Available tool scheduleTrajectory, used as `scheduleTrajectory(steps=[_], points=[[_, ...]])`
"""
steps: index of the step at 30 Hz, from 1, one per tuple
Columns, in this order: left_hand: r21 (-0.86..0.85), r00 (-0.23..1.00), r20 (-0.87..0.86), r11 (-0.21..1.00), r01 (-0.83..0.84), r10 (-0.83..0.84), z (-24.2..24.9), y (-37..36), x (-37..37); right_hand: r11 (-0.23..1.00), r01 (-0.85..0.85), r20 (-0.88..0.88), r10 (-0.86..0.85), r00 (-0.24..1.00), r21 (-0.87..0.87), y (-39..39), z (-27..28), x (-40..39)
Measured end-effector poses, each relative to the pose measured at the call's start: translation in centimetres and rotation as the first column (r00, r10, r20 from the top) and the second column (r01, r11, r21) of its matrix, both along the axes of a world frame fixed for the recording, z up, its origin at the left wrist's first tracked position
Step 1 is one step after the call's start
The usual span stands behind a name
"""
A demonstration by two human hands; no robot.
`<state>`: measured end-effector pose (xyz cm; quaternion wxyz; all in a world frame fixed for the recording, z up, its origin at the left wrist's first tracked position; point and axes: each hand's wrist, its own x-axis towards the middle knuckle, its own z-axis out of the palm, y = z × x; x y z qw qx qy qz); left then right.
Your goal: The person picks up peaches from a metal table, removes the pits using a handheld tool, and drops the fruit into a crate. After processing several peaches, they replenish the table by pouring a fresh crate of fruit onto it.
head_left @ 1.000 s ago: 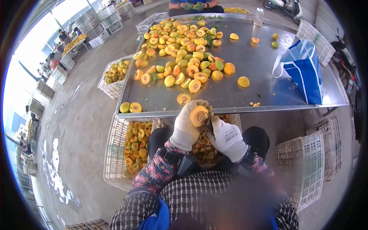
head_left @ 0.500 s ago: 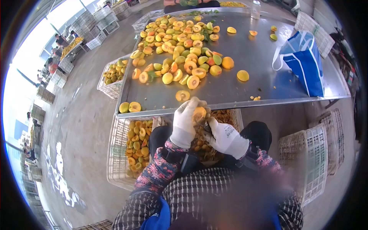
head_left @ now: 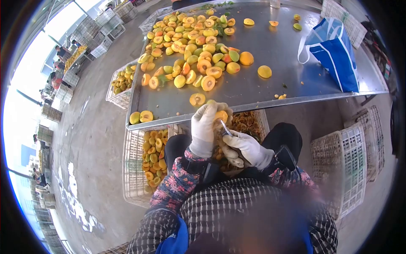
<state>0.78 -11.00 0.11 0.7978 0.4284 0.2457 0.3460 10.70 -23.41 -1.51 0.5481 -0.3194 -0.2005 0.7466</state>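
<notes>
— Where's the fruit half [head_left: 220,116]?

— Cupped in the gloved left hand [head_left: 204,128], fingers curled round it, cut face turned toward the right hand, just off the metal table's [head_left: 253,95] near edge.

— And the tool?

— A thin blade [head_left: 224,127], its long axis slanting from the right hand [head_left: 244,147] up-left into the fruit, tip at the flesh.

— Hand poses?

— Left forearm upright, fingertips topmost. Right hand lies below and beside it, fingers closed on the blade's handle, over the crate of pits [head_left: 245,122].
</notes>
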Motion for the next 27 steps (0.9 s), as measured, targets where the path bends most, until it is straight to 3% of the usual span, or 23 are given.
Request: scheduleTrajectory(steps=[2, 4, 6, 8, 12, 13, 16, 17, 19, 20, 21, 22, 23, 24, 26, 27], points=[[-0.029, 1.000, 0.000, 1.000, -0.007, 0.007, 0.0, -0.2, 0.3, 1.000, -0.004, -0.129, 0.006, 0.992, 0.016, -0.2, -0.7, -0.1], [-0.073, 0.998, -0.034, 0.996, 0.048, -0.051, 0.4, 0.0, 0.3, 0.994, 0.032, 0.262, -0.059, 0.963, 0.105, 0.1, -0.7, 0.1], [-0.126, 0.979, -0.106, 0.979, 0.160, -0.174, 0.2, 0.6, 0.1, 0.994, 0.012, 0.435, -0.061, 0.898, 0.113, -0.1, -0.8, 0.4], [-0.152, 0.956, -0.151, 0.961, 0.229, -0.252, 0.2, 1.0, 0.1, 0.998, -0.046, 0.422, 0.024, 0.906, 0.042, -0.6, -0.6, 1.1], [-0.101, 0.948, -0.176, 0.963, 0.249, -0.264, -0.4, 1.2, 0.5, 0.993, -0.117, -0.014, 0.117, 0.993, -0.001, -1.9, -0.7, 2.2], [-0.075, 0.952, -0.176, 0.968, 0.240, -0.250, -0.7, 1.4, 0.6, 0.985, -0.167, -0.048, 0.168, 0.985, 0.031, -2.2, -0.2, 2.2], [-0.135, 0.983, -0.118, 0.983, 0.124, -0.140, -0.6, 1.4, 0.1, 0.986, -0.153, 0.120, 0.160, 0.980, -0.070, -2.9, -0.7, 2.4], [-0.118, 0.987, -0.106, 0.987, 0.107, -0.120, -0.5, 1.8, -0.4, 0.988, -0.139, 0.273, 0.152, 0.950, -0.066, -3.0, -0.9, 2.8], [0.105, 0.965, -0.230, 0.983, 0.151, -0.124, 0.6, 3.1, -2.8, 0.992, -0.092, 0.581, 0.127, 0.804, -0.090, -3.2, -2.2, 2.9], [0.249, 0.922, -0.378, 0.951, 0.186, -0.081, 1.0, 4.5, -4.7, 0.993, -0.065, 0.713, 0.114, 0.692, -0.096, -3.5, -3.0, 3.0], [0.367, 0.898, -0.438, 0.921, 0.130, 0.048, 1.1, 5.6, -6.4, 0.987, -0.094, 0.728, 0.159, 0.667, -0.129, -3.8, -3.5, 3.5], [0.538, 0.700, -0.671, 0.811, 0.232, 0.245, 2.4, 6.7, -8.2, 0.984, -0.088, 0.709, 0.171, 0.684, -0.152, -4.1, -3.7, 3.7], [0.679, 0.622, -0.668, 0.677, 0.285, 0.408, 1.6, 8.4, -10.4, 0.982, -0.082, 0.688, 0.180, 0.703, -0.172, -4.4, -3.8, 3.9], [0.685, 0.535, -0.709, 0.628, 0.369, 0.460, 0.1, 11.0, -13.2, 0.978, -0.078, 0.663, 0.189, 0.724, -0.194, -4.5, -3.9, 4.0], [0.772, 0.291, -0.521, 0.298, 0.561, 0.803, 1.1, 11.4, -14.2, 0.980, -0.094, 0.668, 0.190, 0.719, -0.177, -4.4, -4.4, 4.0], [0.782, 0.344, -0.559, 0.341, 0.522, 0.754, 1.2, 11.7, -13.7, 0.981, -0.102, 0.684, 0.187, 0.705, -0.164, -4.1, -5.1, 4.0]])
